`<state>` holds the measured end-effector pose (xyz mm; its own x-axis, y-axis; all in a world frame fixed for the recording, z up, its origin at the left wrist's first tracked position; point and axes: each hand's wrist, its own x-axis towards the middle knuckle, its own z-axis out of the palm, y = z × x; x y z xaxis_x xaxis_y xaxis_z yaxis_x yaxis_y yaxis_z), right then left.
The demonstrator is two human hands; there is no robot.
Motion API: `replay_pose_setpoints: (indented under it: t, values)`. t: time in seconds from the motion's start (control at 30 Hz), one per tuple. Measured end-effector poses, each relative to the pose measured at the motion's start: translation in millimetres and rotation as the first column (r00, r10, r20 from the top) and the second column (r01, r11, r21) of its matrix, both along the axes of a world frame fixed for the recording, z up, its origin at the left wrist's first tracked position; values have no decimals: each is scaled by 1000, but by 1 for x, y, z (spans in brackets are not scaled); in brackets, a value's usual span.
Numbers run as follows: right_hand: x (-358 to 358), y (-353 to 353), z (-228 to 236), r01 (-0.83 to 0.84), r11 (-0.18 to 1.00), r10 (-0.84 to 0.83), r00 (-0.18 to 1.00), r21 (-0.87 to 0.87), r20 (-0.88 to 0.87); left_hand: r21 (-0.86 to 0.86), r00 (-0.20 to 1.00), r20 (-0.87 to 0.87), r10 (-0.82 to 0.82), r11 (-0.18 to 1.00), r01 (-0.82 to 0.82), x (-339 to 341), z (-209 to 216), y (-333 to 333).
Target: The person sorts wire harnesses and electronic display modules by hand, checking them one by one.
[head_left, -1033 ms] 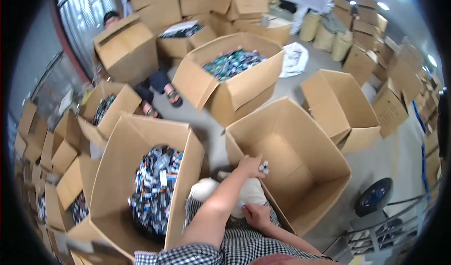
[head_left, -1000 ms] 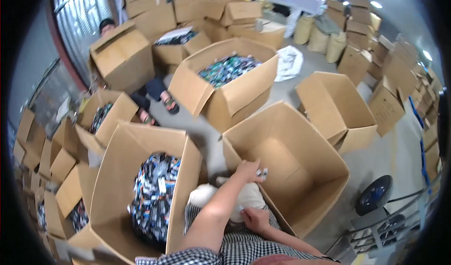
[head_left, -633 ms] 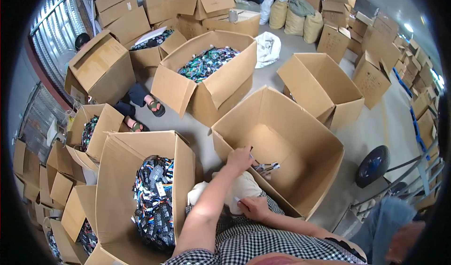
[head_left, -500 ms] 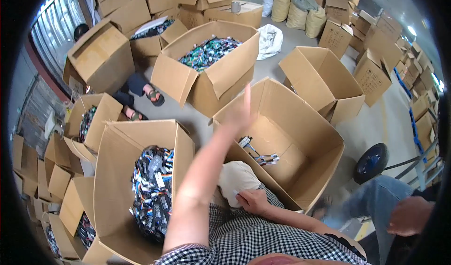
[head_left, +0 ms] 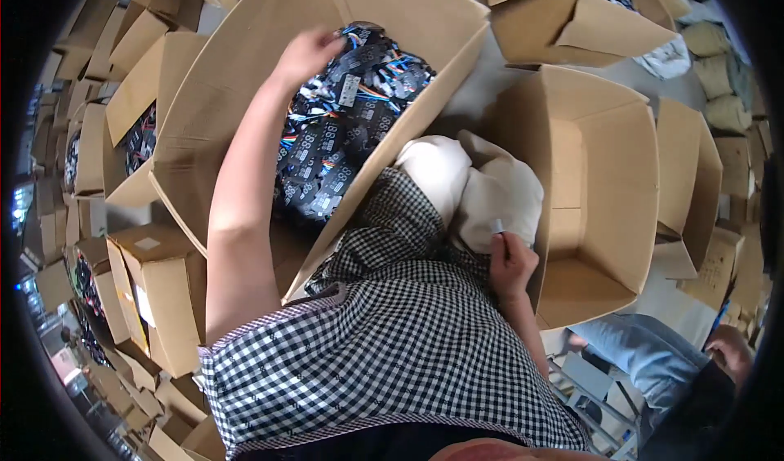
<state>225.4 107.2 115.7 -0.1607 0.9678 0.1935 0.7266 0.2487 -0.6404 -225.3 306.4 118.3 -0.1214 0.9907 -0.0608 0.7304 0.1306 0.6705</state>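
My left hand (head_left: 309, 57) reaches into a large open cardboard box (head_left: 220, 93), its fingers at the far edge of a heap of dark display modules (head_left: 327, 146) with multicoloured wires. The fingers are smeared by motion, so a grip cannot be made out. A white label (head_left: 349, 90) lies on top of the heap. Close to my lap, my right hand (head_left: 513, 267) is closed in a fist over my knee. A small grey-blue tip (head_left: 497, 227) pokes out of it; the rest is hidden by the fingers.
Right of my knees stands another open box (head_left: 600, 208). A person in blue jeans (head_left: 641, 355) is at the lower right. More cartons (head_left: 159, 289) crowd the left, and pale sacks (head_left: 723, 85) stand at the far right.
My view has swung left. My left hand has gone from above the right-hand box to the heap in the left-hand one. The right hand stays by my knee.
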Motion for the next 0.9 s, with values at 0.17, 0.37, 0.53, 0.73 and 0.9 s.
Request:
replay_pose_setpoints:
  t: [0.17,0.37,0.53,0.73,0.9]
  values:
    - [15,39,31,36,999,-36,999,-18,-27,-394,930,51,364,863,-317,-56,-114,-145]
    - [7,74,36,-26,988,15,997,151,73,-326,816,-224,532,749,-578,-26,-109,-188]
    - [9,72,47,-88,982,67,990,169,124,-157,566,-369,738,550,-820,-28,-117,-198]
    - [6,76,65,-100,977,65,981,188,184,-53,587,-484,649,648,-760,-29,-116,-184]
    - [-13,76,67,-130,980,95,971,148,221,-65,801,-349,485,841,-538,-20,-125,-151]
